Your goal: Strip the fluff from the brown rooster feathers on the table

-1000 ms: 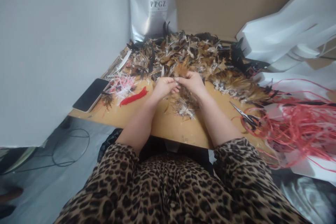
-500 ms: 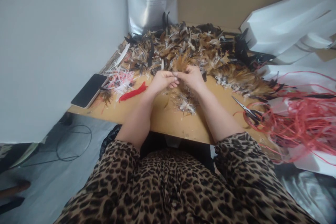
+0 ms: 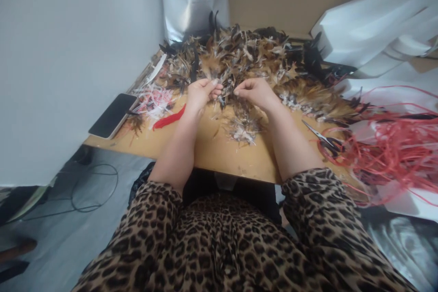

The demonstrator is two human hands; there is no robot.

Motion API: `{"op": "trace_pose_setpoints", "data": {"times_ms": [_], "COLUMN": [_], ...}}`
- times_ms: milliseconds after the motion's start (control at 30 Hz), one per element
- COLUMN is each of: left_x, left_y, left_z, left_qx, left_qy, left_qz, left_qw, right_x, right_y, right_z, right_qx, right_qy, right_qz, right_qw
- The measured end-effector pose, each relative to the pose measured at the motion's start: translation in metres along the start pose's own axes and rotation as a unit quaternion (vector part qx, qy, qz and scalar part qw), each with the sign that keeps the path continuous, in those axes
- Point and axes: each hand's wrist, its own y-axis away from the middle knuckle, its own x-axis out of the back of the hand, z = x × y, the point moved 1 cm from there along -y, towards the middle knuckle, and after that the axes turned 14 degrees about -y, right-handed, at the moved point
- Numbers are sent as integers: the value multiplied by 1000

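Note:
My left hand [image 3: 202, 93] is closed in a pinch, with a tuft of brown feathers [image 3: 210, 65] fanning out just beyond its fingertips. My right hand [image 3: 255, 92] hovers a short way to the right, thumb and fingers pinched together; whatever is between them is too small to make out. Behind both hands spreads a large heap of brown, black and white feathers [image 3: 253, 57]. A small clump of pale-based feathers [image 3: 243, 131] lies on the table below my right hand. To the right rests a row of bundled brown feathers [image 3: 316, 98].
Left on the wooden table [image 3: 212, 146] are a phone [image 3: 112, 116], a red bundle of strands [image 3: 169, 118] and white-pink scraps [image 3: 155, 102]. Scissors [image 3: 323, 138] lie beside tangled red strips [image 3: 397, 155] at right. A silver bag [image 3: 195, 13] stands behind the heap.
My hands have come apart. The left has shifted left with the brown feather tuft, while the right has drawn to the right, still pinched. The view has shifted slightly.

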Motion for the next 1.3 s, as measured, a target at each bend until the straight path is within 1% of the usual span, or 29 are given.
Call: {"op": "trace_pose_setpoints", "data": {"times_ms": [67,167,267,367,433,500,567,633,700,733,833,933,1033,1100,1167,1200,1233,1300], "left_x": [2,4,5,4,4,4,4,5,5,5,6,5,4,3,1,0,0,-1], "left_y": [-2,-4,-5,-4,-3,-2,-1,0,1,1,1,2,5,9,13,14,15,15], "left_z": [0,-1,-2,-1,-1,0,0,1,1,1,0,0,1,3,3,3,2,-1], "left_qx": [-3,-6,-5,-3,4,10,10,16,31,39,50,49,55,66,72,73,72,67], "left_qy": [13,19,17,18,17,18,25,35,47,54,76,92,99,97,88,82,78,73], "left_qz": [15,22,26,27,24,20,15,5,-17,-32,-81,-118,-144,-163,-192,-207,-222,-239], "left_qw": [1000,1000,999,999,1000,1000,1000,999,998,997,992,988,983,980,975,972,969,966], "right_x": [-2,-15,-32,-46,-51,-50,-42,-30,-17,-10,6,19,29,33,35,35,34,31], "right_y": [-1,1,8,15,18,18,16,12,9,9,9,15,25,30,32,31,30,25], "right_z": [5,11,13,15,17,18,17,13,5,-1,-16,-27,-29,-26,-22,-19,-16,-11], "right_qx": [22,31,15,-6,-16,-16,-12,-12,-10,-3,2,-36,-53,-48,-44,-40,-34,-8], "right_qy": [39,99,184,279,321,330,312,274,227,205,124,30,-47,-69,-68,-62,-55,-34], "right_qz": [-3,-23,-17,-9,-11,-11,-22,-60,-110,-121,-132,-146,-161,-167,-160,-146,-121,-50], "right_qw": [999,994,983,960,947,944,950,960,968,971,983,988,984,982,984,987,990,998]}}
